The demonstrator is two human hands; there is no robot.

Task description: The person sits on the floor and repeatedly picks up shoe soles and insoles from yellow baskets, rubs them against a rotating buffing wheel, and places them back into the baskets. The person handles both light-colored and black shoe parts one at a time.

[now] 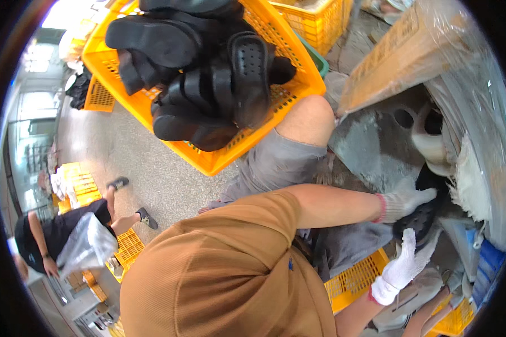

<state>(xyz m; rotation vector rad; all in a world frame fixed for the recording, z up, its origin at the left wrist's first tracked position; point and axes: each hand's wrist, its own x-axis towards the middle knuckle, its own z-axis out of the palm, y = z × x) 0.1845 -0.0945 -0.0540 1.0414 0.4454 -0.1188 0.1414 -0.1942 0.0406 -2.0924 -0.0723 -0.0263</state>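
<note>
My left hand (pixel 406 202), in a white knit glove, reaches to the right and grips the top of a black rubber shoe sole (pixel 420 223). My right hand (pixel 403 265), also gloved, comes up from below and holds the sole's lower end, fingers pointing up. The sole sits low against a grey machine body (pixel 376 146) with round holes. Part of the sole is hidden behind both gloves. My bare knee (pixel 308 119) and grey shorts lie just left of the hands.
An orange plastic crate (pixel 298 84) heaped with black soles (pixel 208 73) stands by my knee. More orange crates (pixel 320 22) are behind it and one (pixel 354 278) under my arms. A plastic-wrapped cardboard box (pixel 410 50) is at upper right. Another person (pixel 56 236) crouches at lower left.
</note>
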